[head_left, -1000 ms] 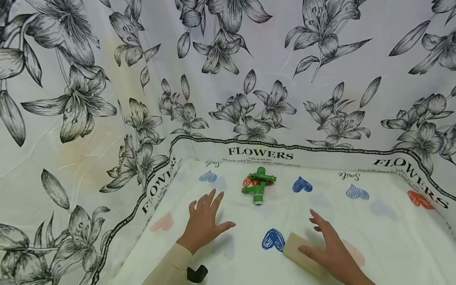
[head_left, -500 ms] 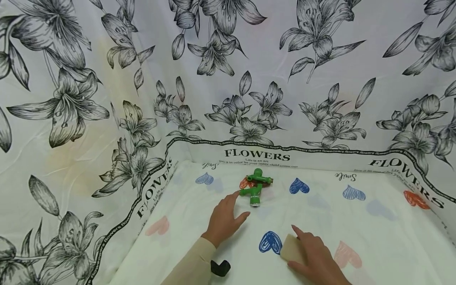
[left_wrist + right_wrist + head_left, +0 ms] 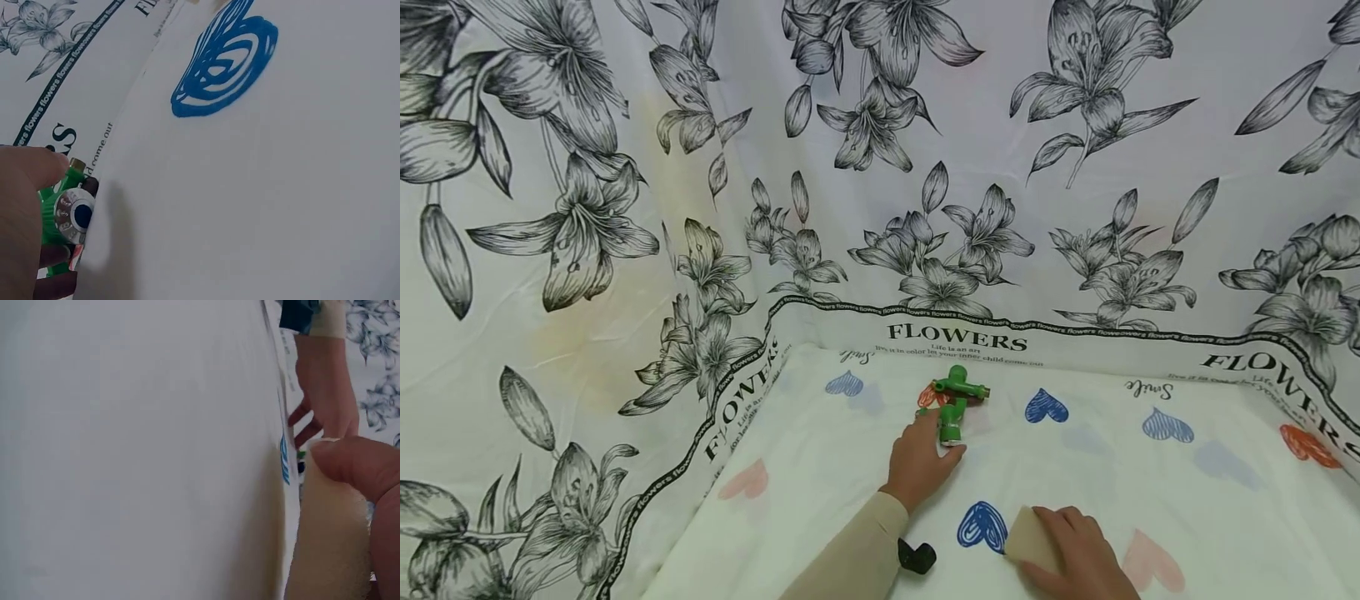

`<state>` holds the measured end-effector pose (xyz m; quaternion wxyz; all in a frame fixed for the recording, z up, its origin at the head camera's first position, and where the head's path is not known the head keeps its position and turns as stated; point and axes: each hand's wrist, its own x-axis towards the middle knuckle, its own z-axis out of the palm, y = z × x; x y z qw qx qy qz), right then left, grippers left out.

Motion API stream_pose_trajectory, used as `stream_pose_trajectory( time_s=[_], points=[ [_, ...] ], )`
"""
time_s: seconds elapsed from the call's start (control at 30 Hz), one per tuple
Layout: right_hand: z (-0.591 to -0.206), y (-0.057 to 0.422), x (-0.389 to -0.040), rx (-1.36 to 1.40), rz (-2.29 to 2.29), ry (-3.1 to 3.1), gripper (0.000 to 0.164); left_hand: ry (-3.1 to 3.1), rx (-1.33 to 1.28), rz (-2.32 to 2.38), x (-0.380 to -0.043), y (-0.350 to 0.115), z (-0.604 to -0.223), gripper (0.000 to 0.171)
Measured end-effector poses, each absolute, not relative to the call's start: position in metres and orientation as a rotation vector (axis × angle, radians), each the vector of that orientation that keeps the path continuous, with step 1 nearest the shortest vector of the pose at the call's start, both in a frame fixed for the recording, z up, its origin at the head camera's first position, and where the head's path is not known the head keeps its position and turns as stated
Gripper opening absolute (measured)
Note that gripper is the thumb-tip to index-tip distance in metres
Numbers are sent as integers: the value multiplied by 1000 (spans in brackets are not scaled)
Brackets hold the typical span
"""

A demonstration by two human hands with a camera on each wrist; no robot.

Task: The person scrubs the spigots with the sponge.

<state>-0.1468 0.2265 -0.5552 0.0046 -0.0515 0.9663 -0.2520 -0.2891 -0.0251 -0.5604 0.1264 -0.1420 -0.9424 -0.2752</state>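
Two green taps lie together at the back of the white cloth in the head view. The nearer green tap (image 3: 951,427) has a pale round end, and the farther green tap (image 3: 961,385) lies crosswise behind it. My left hand (image 3: 919,462) is at the nearer tap, its fingers beside the body and thumb by the front end. In the left wrist view the tap's round face (image 3: 75,215) shows between thumb and fingers; no firm grip is visible. My right hand (image 3: 1078,554) holds a beige sponge-like block (image 3: 1032,542), thumb on one face; its other fingers are mostly hidden in the right wrist view.
A white cloth (image 3: 820,467) printed with hearts covers the work surface. Floral curtains (image 3: 887,208) rise behind it and on the left. A black piece (image 3: 917,556) sits by the left sleeve (image 3: 857,554).
My left hand has moved forward and right to the nearer green tap. The right hand has come down over the beige block and taken hold of it. Both taps stay in place.
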Motion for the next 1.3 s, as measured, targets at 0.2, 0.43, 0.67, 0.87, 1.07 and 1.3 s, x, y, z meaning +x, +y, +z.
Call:
stream_pose_trajectory(
  time_s=[0.2, 0.43, 0.67, 0.87, 1.07, 1.3],
  points=[
    [-540, 235, -143, -159, -854, 3070, 89, -2710, -353, -759, -292, -2, -563, 71],
    [-517, 236, -149, -143, -1002, 3153, 86, -2642, -240, -775, -298, 5, -565, 65],
    [-504, 241, -152, -137, -1056, 3195, 84, -2603, -192, -1099, -302, -8, -565, 49],
    [-499, 246, -156, -110, -1082, 3165, 84, -2463, -263, -1345, -298, -27, -557, 42],
    [-496, 242, -157, -114, -1151, 3160, 83, -2372, -299, -1398, -290, -45, -544, 37],
    [-488, 232, -157, -217, -1260, 3247, 77, -2293, -209, -1654, -280, -55, -521, 39]
  ],
)
